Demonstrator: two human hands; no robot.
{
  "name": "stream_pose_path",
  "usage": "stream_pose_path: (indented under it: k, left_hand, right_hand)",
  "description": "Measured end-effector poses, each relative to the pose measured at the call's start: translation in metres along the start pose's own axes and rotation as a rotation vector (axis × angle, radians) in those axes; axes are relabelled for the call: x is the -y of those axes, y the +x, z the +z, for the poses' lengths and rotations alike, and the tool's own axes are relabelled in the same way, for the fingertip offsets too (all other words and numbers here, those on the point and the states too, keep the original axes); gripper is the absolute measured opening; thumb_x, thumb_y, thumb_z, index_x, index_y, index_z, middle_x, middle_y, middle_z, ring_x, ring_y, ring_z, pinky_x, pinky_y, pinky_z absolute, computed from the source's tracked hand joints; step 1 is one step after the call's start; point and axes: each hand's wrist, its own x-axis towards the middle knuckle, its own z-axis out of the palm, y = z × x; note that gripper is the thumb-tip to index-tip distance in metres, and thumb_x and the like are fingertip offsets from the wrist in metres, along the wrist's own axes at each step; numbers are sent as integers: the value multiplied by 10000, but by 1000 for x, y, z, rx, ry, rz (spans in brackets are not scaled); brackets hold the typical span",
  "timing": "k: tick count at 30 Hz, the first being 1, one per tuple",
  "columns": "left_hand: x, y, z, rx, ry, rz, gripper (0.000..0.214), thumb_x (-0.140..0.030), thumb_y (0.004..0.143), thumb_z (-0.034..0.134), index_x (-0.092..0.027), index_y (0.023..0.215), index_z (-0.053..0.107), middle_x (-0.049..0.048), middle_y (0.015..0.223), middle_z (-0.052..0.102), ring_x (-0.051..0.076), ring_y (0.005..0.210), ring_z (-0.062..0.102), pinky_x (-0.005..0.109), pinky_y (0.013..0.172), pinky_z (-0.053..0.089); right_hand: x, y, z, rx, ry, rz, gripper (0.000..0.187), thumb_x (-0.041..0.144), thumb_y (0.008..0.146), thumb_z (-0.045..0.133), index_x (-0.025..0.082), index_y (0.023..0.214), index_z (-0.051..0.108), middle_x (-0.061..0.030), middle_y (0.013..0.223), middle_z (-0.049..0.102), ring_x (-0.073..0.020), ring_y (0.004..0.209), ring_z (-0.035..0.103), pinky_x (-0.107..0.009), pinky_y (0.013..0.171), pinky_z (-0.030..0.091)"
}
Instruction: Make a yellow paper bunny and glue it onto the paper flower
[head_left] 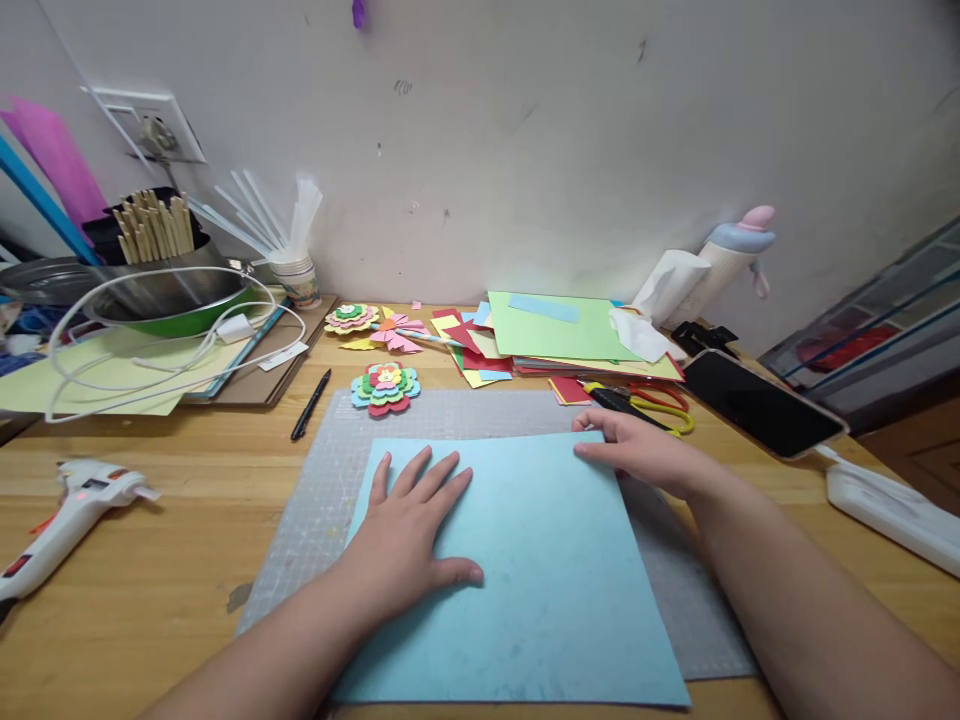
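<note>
A large sheet of light blue paper lies on a grey gridded cutting mat. My left hand rests flat on the left half of the sheet, fingers spread. At the far right corner, my right hand pinches the sheet's edge, thumb on top and the other fingers curled at or beyond the edge. A layered paper flower sits at the mat's far left edge. Just beyond my right hand are scissors with red and yellow handles and small red paper pieces.
A white glue gun and a black pen lie on the left. Coloured paper is stacked at the back. A phone lies right. Back left stand a bowl with looping white cable and a paper cup of sticks.
</note>
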Motion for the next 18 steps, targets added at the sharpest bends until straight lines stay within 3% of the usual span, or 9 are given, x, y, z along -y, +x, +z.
stream_pose_path:
  k: [3, 5, 7, 10, 12, 15, 18]
  left_hand:
    - [1, 12, -20, -210, -32, -35, 761, -570, 730, 707, -289, 1395, 467, 80, 1534, 378, 376, 1408, 305, 657, 1139, 56]
    - [13, 27, -50, -513, -84, -148, 556, -474, 817, 647, -243, 1314, 553, 91, 1428, 525, 332, 1324, 434, 587, 1135, 175]
    - [38, 44, -90, -780, -130, -313, 428, -447, 870, 582, -211, 1226, 609, 59, 1268, 631, 269, 1197, 534, 456, 1049, 361]
    - [90, 67, -152, -1067, -104, -605, 416, -303, 908, 528, -87, 1264, 524, 143, 1268, 548, 316, 1201, 469, 559, 1024, 319]
    - [124, 73, -183, -1160, -72, -723, 383, -258, 892, 567, -77, 1228, 542, 137, 1332, 479, 340, 1268, 377, 597, 1052, 253]
    - [163, 71, -211, -1205, 32, -728, 323, -223, 880, 608, -132, 1188, 574, 49, 1432, 392, 295, 1356, 255, 533, 1147, 94]
    - [190, 64, -223, -1113, 187, -648, 331, -260, 853, 671, -112, 1139, 595, 8, 1472, 384, 284, 1397, 192, 494, 1168, 16]
  right_hand:
    - [-9, 11, 10, -172, -7, 35, 306, 440, 843, 466, 208, 1012, 572, 24, 663, 522, -168, 602, 514, -269, 553, 392]
    - [-14, 20, 19, -264, -37, 55, 311, 407, 842, 468, 210, 1051, 586, 3, 711, 544, -188, 665, 525, -286, 601, 392]
    - [-17, 26, 26, -290, -73, 70, 303, 394, 824, 501, 218, 1041, 618, -4, 713, 552, -202, 679, 525, -297, 614, 381]
    - [-18, 29, 30, -273, -117, 81, 295, 393, 819, 521, 228, 1031, 643, -6, 704, 566, -204, 657, 525, -300, 602, 369]
    - [-17, 29, 30, -265, -139, 84, 294, 395, 827, 516, 234, 1037, 644, -4, 703, 569, -204, 657, 532, -299, 601, 370]
    - [-15, 28, 28, -254, -160, 87, 283, 403, 835, 514, 244, 1028, 647, -1, 704, 569, -206, 672, 547, -295, 603, 375]
    - [-16, 29, 28, -248, -169, 89, 279, 406, 844, 507, 252, 1032, 645, 1, 711, 572, -206, 686, 557, -294, 612, 382]
